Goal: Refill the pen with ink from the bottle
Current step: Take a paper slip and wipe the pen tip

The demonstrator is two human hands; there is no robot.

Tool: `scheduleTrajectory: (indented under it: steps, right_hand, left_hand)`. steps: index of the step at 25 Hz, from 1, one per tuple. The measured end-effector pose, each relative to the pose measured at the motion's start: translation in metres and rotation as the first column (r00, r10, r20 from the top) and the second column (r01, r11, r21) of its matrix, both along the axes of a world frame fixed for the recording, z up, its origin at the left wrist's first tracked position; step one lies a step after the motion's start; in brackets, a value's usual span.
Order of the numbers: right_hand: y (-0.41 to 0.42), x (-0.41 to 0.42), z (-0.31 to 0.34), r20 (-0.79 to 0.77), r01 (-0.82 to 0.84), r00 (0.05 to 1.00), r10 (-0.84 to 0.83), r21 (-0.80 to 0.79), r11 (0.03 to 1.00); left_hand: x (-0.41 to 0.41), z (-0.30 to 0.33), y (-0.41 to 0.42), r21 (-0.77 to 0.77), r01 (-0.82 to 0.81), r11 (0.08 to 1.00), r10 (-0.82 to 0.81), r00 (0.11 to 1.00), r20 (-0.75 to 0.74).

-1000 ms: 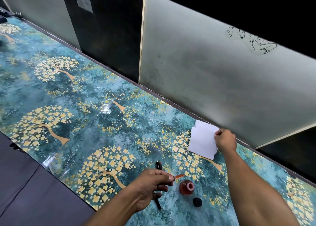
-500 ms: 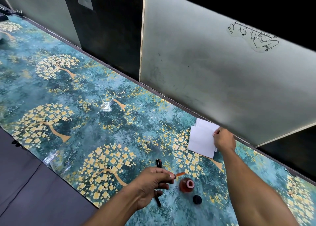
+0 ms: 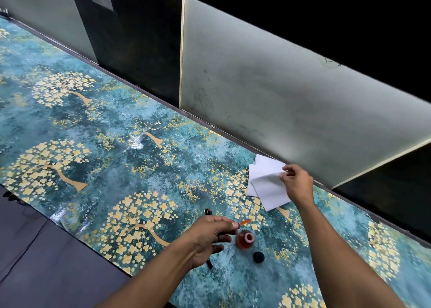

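now lifting a white tissue [image 3: 268, 179] off the stack, pinching its corner in the right hand [image 3: 297, 183]. pinching a thin orange piece [image 3: 245, 222] in the left hand [image 3: 210, 237], hovering just above the open ink bottle [image 3: 244, 239] standing on the counter [image 3: 116, 144], black cap [image 3: 258, 257] lying beside it, pen [image 3: 208, 212] lying under the left hand.

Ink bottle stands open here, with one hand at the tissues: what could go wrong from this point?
1. The open ink bottle stands right beside the left hand; a nudge could tip it onto the patterned table cover.
2. The orange-tipped pen part pinched in that hand hangs above the cover and may drip.
3. The right hand pinches one tissue; lifting it might drag others along.
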State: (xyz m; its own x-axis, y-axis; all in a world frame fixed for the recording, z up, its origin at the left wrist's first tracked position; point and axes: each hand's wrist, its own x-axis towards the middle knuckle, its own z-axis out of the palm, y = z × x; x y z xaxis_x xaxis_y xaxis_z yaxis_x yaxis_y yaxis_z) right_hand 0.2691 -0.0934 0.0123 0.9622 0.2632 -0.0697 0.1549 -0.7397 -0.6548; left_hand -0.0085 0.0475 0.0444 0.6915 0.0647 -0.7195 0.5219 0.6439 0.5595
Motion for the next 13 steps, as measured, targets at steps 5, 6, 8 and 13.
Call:
scheduleTrajectory:
  steps: [5,6,8,13]
  right_hand:
    - [-0.01,-0.021,0.016,0.079,-0.133,0.985,0.151,-0.197,0.971]
    - [-0.013,-0.026,0.021,0.108,-0.106,0.986,0.128,-0.183,0.977]
    - [-0.018,-0.037,0.033,0.151,-0.055,0.986,0.074,-0.125,0.991]
    - [-0.034,-0.079,0.059,0.085,-0.033,0.996,0.025,0.102,0.994]
  left_hand:
    - [0.004,0.007,-0.004,-0.001,-0.001,1.0,0.001,1.0,-0.012]
    - [0.004,0.008,-0.005,-0.003,-0.003,1.0,0.003,1.0,-0.012]
    - [0.004,0.01,-0.005,-0.011,-0.012,1.0,0.012,1.0,-0.01]
    - [0.008,0.017,-0.004,-0.009,-0.031,0.999,0.031,1.0,0.004]
